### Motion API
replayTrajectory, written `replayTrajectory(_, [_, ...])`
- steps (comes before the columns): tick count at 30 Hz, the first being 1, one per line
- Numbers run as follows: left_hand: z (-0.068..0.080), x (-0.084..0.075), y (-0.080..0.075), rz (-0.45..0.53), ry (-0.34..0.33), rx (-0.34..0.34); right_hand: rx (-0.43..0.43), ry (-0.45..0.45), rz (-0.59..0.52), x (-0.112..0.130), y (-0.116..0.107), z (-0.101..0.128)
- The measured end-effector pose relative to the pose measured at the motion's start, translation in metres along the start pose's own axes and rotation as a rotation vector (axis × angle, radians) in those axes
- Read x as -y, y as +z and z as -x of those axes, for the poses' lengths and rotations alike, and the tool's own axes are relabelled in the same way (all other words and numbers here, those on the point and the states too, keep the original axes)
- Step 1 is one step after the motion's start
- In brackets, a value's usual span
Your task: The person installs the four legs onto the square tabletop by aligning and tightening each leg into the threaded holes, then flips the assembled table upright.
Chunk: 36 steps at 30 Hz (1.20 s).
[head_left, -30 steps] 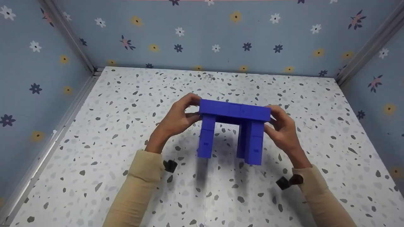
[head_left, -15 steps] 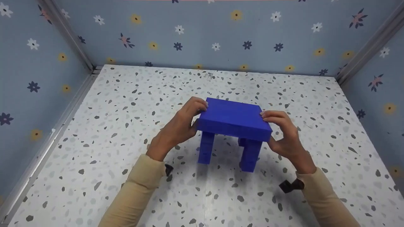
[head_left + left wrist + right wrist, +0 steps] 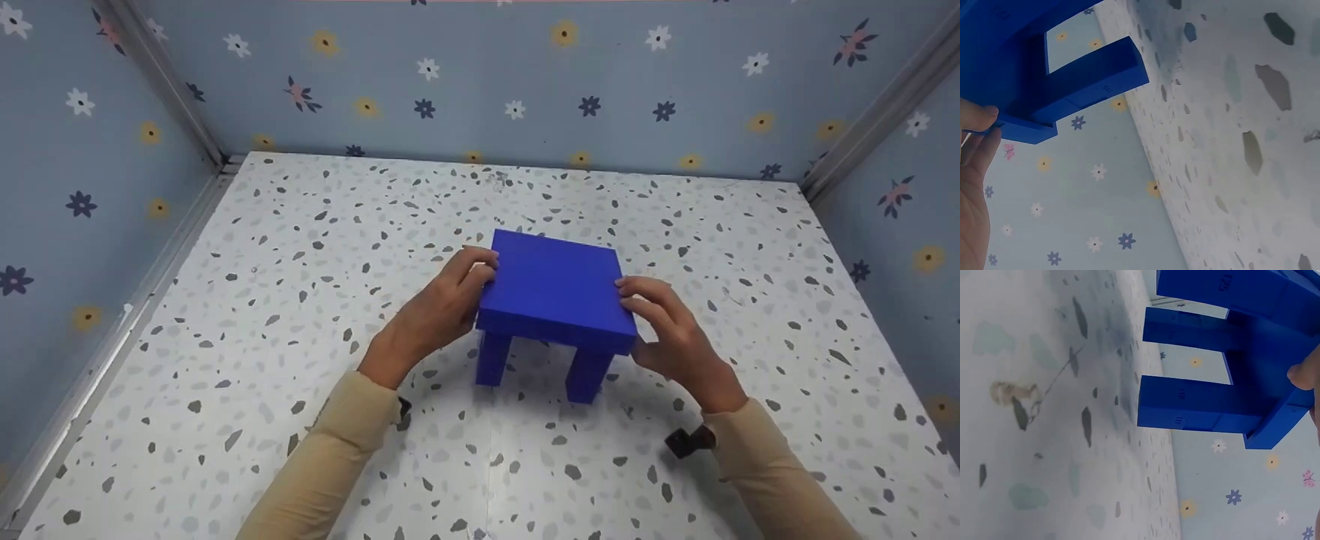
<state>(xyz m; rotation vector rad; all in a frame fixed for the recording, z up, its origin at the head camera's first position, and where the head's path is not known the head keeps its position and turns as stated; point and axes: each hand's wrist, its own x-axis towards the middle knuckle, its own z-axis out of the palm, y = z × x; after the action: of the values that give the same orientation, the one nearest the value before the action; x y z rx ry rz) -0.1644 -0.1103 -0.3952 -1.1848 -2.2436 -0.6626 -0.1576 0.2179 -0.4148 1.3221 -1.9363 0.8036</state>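
Note:
A small blue table (image 3: pixel 555 289) built of blocks, a flat square top on block legs, stands upright in the middle of the speckled white surface (image 3: pixel 300 300). My left hand (image 3: pixel 480 283) grips the left edge of its top, fingers over the rim. On the opposite side, my right hand (image 3: pixel 628 300) grips the right edge. The left wrist view shows the blue table's (image 3: pixel 1072 79) underside and legs beside my left hand (image 3: pixel 974 169). In the right wrist view the blue table's (image 3: pixel 1213 405) legs reach down to the surface, with my right hand's thumb (image 3: pixel 1306 374) under the top. I cannot tell whether the legs touch.
Blue walls with a flower print (image 3: pixel 525 90) enclose the surface at the back and on both sides, with metal strips (image 3: pixel 161 82) in the corners. Both my forearms wear tan sleeves (image 3: pixel 330 457).
The blue table has tipped from leaning toward me to upright and has come down toward the surface. Both hands kept their hold and sank with it.

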Motion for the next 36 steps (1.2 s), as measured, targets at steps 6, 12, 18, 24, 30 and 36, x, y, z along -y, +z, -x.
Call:
replayTrajectory(6, [0.004, 0.002, 0.009, -0.016, 0.003, 0.010, 0.004, -0.009, 0.024, -0.003, 0.001, 0.004])
replayTrajectory(12, [0.003, 0.002, 0.011, -0.010, -0.003, 0.006, -0.001, -0.014, 0.030, -0.007, 0.001, 0.005])
replayTrajectory(18, [0.005, 0.001, 0.015, -0.058, 0.013, 0.005, 0.003, -0.014, 0.033, -0.007, 0.003, 0.010])
replayTrajectory(24, [0.007, 0.001, 0.018, -0.077, -0.014, 0.020, 0.016, -0.004, 0.036, -0.008, 0.005, 0.014])
replayTrajectory(30, [0.007, 0.002, 0.021, -0.110, -0.034, 0.031, 0.012, 0.014, 0.039, -0.010, 0.008, 0.015])
replayTrajectory(36, [0.007, 0.002, 0.022, -0.116, -0.040, 0.035, 0.022, 0.023, 0.049, -0.010, 0.009, 0.016])
